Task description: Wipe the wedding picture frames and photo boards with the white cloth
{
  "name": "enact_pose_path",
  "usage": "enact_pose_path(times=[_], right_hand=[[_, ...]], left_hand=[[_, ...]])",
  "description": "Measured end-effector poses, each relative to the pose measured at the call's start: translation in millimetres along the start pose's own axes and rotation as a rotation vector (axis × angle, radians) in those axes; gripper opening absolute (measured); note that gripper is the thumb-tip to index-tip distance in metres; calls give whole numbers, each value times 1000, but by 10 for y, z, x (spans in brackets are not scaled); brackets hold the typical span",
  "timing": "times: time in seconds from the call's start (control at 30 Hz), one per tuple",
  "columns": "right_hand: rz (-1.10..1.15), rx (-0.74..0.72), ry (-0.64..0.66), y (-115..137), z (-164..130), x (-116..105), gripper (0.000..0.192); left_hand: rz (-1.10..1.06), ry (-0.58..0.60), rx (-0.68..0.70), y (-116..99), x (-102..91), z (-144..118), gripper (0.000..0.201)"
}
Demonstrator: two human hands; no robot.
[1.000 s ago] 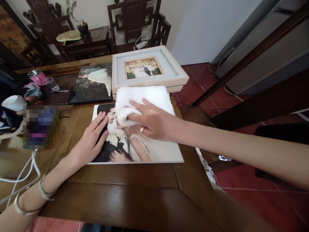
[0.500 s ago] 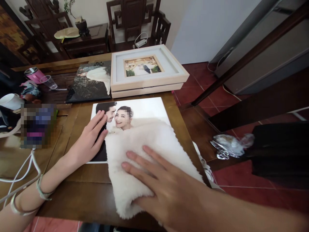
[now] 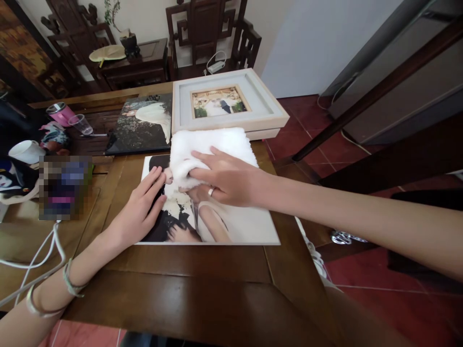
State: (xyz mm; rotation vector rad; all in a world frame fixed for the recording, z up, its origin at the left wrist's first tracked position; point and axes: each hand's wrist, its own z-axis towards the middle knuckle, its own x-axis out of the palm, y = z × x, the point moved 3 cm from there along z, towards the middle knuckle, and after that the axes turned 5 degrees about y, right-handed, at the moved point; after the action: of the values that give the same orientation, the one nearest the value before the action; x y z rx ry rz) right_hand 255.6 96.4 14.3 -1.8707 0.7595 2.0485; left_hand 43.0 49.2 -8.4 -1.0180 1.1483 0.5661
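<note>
A large glossy photo panel (image 3: 249, 226), printed with two people close together, lies flat on the wooden table (image 3: 173, 294). My left hand (image 3: 139, 209) rests with fingers extended on the panel's left side, over the dark part of the print. On the panel's upper part, my right hand (image 3: 229, 178) presses a fluffy white cloth (image 3: 220, 140), its fingers gripping a bunched fold. The cloth hides the upper middle of the print and reaches the light wooden frame (image 3: 280, 119) behind. A ring shows on this hand.
Behind the panel lies a dark photo panel (image 3: 141, 127) beside the stacked frames. At left are a pink cup (image 3: 60, 114), a clear plastic cup (image 3: 81, 124), a white mug (image 3: 27, 152), a blurred-out item (image 3: 65, 188) and white cables (image 3: 54, 241). The table's right edge drops to red floor tiles.
My right hand has slid the cloth away from me to the panel's far part, uncovering the panel's lower right. The cloth is now more bunched. My left hand stays on the panel's left side.
</note>
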Motion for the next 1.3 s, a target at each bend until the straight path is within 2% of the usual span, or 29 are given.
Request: enact_pose_path(times=[0.1,0.2,0.27,0.4,0.5,0.57,0.67,0.77,0.9,1.0,1.13,1.2,1.3], right_hand=[[-16,1,3,-4,48,-16,26],[-17,-3,14,113,-4,20,31],[2,-19,10,273,-107,74,33],[107,-68,-96,714,-450,141,34],[168,-133,-83,1004,-685,126,22],[163,-163,-61,1092,-760,105,14],[145,-156,-76,1017,-732,111,20],[107,-96,-112,764,-586,143,33],[10,-16,-31,423,-315,122,38],[-37,46,9,301,-112,60,36],[-64,69,7,351,93,38,38],[-56,-8,18,454,140,59,38],[-16,-200,29,658,96,93,36]], left_hand=[[-3,-1,2,-4,-2,2,53],[-11,1,3,-3,-6,0,53],[-17,1,2,-1,-8,0,53],[-29,10,-4,8,-6,0,54],[-31,10,2,14,-1,-3,54],[-28,2,7,17,1,-7,54],[-19,-1,13,23,4,-10,54],[-16,-6,23,28,9,-9,54],[-19,-8,14,23,15,-10,54],[-35,-37,-6,-4,-14,-14,52],[-126,-252,30,-47,-134,-31,46],[-209,-330,21,-35,-173,-40,45],[-317,-355,-12,5,-178,-46,45]])
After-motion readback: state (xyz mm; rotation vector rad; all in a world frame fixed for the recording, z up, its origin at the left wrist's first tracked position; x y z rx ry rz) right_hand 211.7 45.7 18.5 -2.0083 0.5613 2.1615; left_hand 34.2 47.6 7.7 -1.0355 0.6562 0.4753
